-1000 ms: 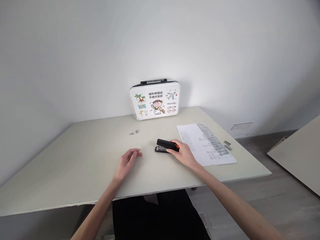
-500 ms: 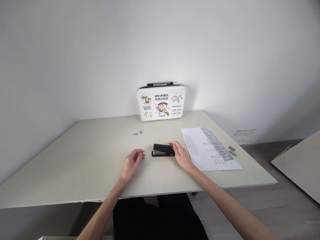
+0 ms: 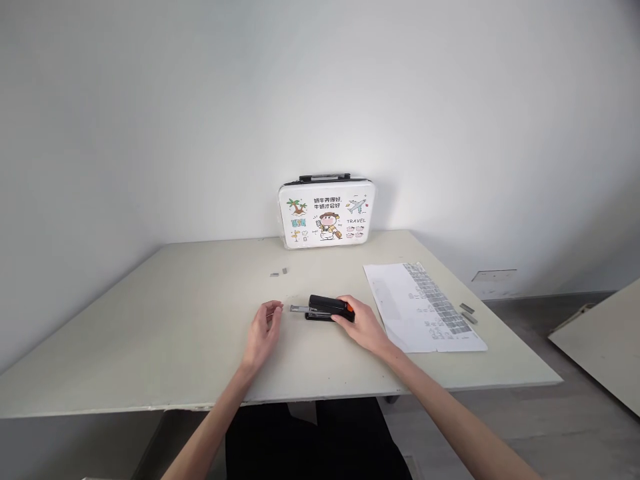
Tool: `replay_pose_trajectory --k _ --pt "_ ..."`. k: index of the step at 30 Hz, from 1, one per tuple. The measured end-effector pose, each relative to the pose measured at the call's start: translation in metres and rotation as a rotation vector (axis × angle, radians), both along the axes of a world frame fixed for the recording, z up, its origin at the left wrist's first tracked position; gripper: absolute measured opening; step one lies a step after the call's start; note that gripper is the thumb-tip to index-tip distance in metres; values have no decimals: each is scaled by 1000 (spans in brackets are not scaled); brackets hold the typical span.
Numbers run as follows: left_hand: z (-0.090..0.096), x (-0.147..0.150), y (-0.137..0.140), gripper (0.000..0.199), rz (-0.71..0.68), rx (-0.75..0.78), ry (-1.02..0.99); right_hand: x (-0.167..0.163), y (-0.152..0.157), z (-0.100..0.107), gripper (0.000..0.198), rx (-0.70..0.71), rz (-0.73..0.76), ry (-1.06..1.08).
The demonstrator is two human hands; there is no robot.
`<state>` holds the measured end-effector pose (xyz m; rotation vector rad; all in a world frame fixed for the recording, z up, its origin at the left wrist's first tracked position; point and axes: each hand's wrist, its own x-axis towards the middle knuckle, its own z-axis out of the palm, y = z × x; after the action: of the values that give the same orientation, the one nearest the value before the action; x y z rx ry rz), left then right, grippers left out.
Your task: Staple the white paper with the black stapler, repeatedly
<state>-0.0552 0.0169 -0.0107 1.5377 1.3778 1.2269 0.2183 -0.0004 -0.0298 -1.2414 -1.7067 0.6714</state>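
Observation:
A black stapler (image 3: 324,305) with an orange part at its back end lies on the white table. Its metal staple tray (image 3: 299,309) sticks out of the front, pointing left. My right hand (image 3: 359,323) is wrapped round the rear of the stapler, fingers on top and thumb at the near side. Just left of the tray, a small gap away, is my left hand (image 3: 264,330). Its fingers are loosely curved, the thumb stands apart from them, and no object shows in it. Two small pieces of staple strips (image 3: 279,272) lie beyond my left hand.
A white printed case (image 3: 327,215) with a black handle leans on the wall at the table's back. Right of the stapler lies a printed paper sheet (image 3: 400,307). Two staple strips (image 3: 469,313) rest beside it near the right edge of the table (image 3: 150,333).
The staple tray has slid out of the stapler's front. My right thumb now shows at the stapler's near side. My left hand stays close by, and the view has shifted slightly.

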Motion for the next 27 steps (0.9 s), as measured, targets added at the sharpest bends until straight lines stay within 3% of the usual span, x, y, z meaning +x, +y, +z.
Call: replay_pose_trajectory --k 4,10,15,18,21,24,27 --pt "-1 6 4 40 -11 -73 -213 -5 -7 6 21 88 10 -7" --pt "1 30 4 49 -161 -353 -537 -21 -29 19 42 649 66 -164" --pt "5 36 1 32 -178 -455 -664 -24 -44 24 37 819 79 -403" --pt "5 33 1 25 -132 -456 -674 -20 -46 25 40 797 46 -374" --pt "5 29 -1 19 -71 -396 -657 -15 -45 23 48 706 -8 -191" --pt "7 26 -10 23 -25 -314 -606 -13 -45 20 41 507 -75 16" --pt "11 26 -21 35 -2 -182 -316 -14 -44 19 23 268 -140 149"
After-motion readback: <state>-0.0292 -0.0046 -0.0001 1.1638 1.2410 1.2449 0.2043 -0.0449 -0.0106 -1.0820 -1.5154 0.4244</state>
